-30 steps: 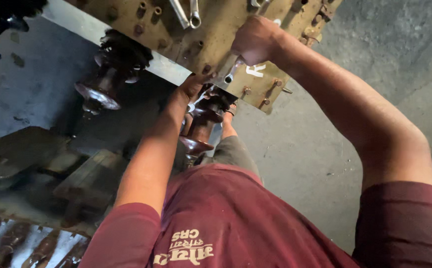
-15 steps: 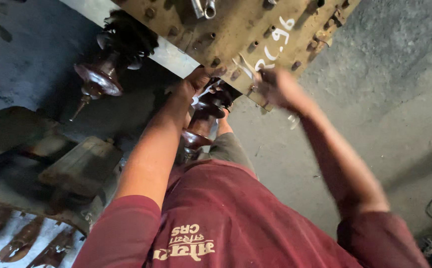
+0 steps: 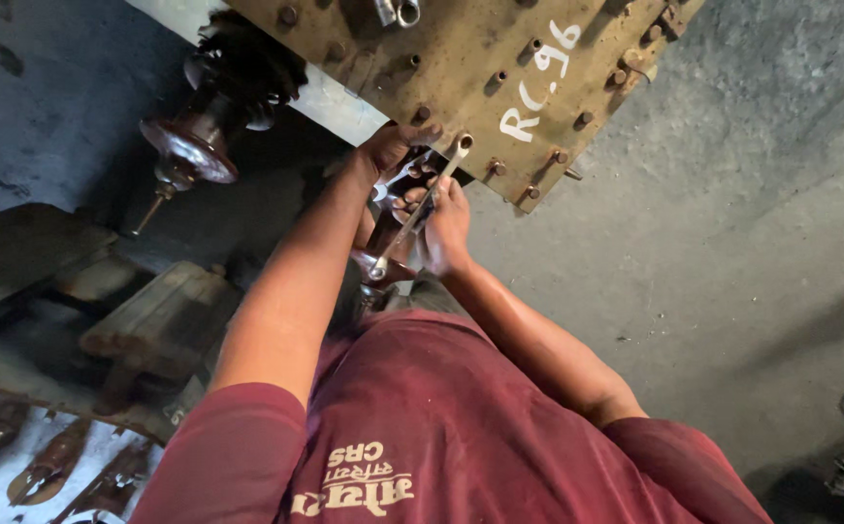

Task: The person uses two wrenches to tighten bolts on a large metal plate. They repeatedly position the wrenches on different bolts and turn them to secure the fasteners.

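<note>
While left hand (image 3: 393,147) is pressing on plate (image 3: 461,68) edge, fingers curled, I am gripping spanner (image 3: 420,209) in right hand (image 3: 446,228), fingers wrapped around it.

My right hand (image 3: 448,228) grips a long steel ring spanner (image 3: 420,209), its ring end on the rusty bolted metal plate (image 3: 461,68). My left hand (image 3: 390,147) rests at that plate's edge, above a brown ribbed insulator (image 3: 383,254).
</note>
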The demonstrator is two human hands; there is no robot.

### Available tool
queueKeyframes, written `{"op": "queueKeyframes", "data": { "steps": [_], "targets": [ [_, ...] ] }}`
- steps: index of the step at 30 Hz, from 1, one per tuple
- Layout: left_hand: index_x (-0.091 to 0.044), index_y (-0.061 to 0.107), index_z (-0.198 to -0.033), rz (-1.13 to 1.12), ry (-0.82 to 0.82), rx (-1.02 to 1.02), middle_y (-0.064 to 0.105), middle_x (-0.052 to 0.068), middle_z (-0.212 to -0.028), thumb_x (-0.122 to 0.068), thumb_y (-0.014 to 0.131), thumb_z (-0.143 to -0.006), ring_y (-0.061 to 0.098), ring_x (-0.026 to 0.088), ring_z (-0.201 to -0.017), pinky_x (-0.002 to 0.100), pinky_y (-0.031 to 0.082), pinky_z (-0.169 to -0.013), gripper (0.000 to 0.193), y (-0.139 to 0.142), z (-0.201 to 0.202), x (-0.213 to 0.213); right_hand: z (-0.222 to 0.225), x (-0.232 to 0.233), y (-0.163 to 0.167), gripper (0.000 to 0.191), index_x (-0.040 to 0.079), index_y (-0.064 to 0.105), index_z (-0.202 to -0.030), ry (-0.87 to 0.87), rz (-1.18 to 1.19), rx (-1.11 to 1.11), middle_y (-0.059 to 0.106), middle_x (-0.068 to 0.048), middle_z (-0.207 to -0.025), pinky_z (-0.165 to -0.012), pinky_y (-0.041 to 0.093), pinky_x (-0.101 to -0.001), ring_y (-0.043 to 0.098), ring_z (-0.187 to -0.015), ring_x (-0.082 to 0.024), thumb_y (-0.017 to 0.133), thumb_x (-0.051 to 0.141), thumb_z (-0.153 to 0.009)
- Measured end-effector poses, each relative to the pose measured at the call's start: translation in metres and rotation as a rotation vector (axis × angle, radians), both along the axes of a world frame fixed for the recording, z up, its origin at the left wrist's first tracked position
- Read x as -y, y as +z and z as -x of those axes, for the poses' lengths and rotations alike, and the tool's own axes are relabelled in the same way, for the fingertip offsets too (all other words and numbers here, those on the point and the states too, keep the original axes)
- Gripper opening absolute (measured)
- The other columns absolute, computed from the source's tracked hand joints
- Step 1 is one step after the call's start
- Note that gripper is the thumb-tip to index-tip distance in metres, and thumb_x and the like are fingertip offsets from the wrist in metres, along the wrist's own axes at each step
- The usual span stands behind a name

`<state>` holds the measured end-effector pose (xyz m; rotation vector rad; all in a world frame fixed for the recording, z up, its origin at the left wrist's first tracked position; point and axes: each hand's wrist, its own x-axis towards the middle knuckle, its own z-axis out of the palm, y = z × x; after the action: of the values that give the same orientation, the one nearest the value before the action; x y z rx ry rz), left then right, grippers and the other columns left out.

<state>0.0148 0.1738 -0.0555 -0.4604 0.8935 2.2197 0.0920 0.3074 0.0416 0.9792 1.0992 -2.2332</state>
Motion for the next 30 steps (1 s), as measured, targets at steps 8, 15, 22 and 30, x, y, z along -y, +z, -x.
{"op": "queueKeyframes", "data": {
  "steps": [8, 15, 22, 30],
  "targets": [
    [-0.011, 0.069, -0.098, -0.171, -0.146, 0.069, 0.066, 0.004, -0.068, -0.040, 0.080, -0.086, 0.056, 0.014, -0.047, 0.027, 0.042, -0.041, 0.033, -0.006, -0.004, 0.003, 0.006, 0.014, -0.006, 0.032, 0.008, 0.047, -0.102, 0.010, -0.028, -0.041, 0.060, -0.012, -0.068, -0.052, 0.056, -0.0407, 0.062, -0.054, -0.027, 0.034, 0.036, -0.111],
    [-0.013, 0.068, -0.099, 0.001, -0.076, -0.016, 0.067, -0.001, -0.076, -0.042, 0.082, -0.086, 0.061, 0.011, -0.059, 0.025, 0.040, -0.047, 0.034, -0.001, -0.002, -0.001, -0.001, -0.027, -0.026, 0.033, 0.007, 0.053, -0.097, 0.207, -0.188, -0.100, 0.059, -0.010, -0.064, -0.044, 0.047, -0.0354, 0.054, -0.046, -0.021, 0.044, 0.035, -0.111],
    [-0.013, 0.068, -0.100, 0.053, -0.088, 0.001, 0.067, 0.000, -0.078, -0.044, 0.085, -0.083, 0.061, 0.012, -0.061, 0.027, 0.044, -0.050, 0.039, 0.000, 0.000, 0.003, 0.032, -0.103, -0.011, 0.042, 0.006, 0.065, -0.082, 0.690, -0.686, -0.072, 0.057, -0.002, -0.063, -0.042, 0.035, -0.0301, 0.046, -0.047, -0.013, 0.056, 0.039, -0.106],
    [-0.013, 0.066, -0.098, 0.047, -0.058, -0.014, 0.066, 0.001, -0.076, -0.042, 0.083, -0.085, 0.061, 0.013, -0.059, 0.027, 0.043, -0.047, 0.036, -0.014, 0.001, -0.003, 0.153, -0.174, 0.070, 0.024, 0.010, 0.076, -0.092, 1.499, -1.376, -1.108, 0.070, -0.015, -0.080, -0.060, 0.052, -0.0445, 0.065, -0.067, -0.036, 0.073, 0.033, -0.097]
  ]
}}
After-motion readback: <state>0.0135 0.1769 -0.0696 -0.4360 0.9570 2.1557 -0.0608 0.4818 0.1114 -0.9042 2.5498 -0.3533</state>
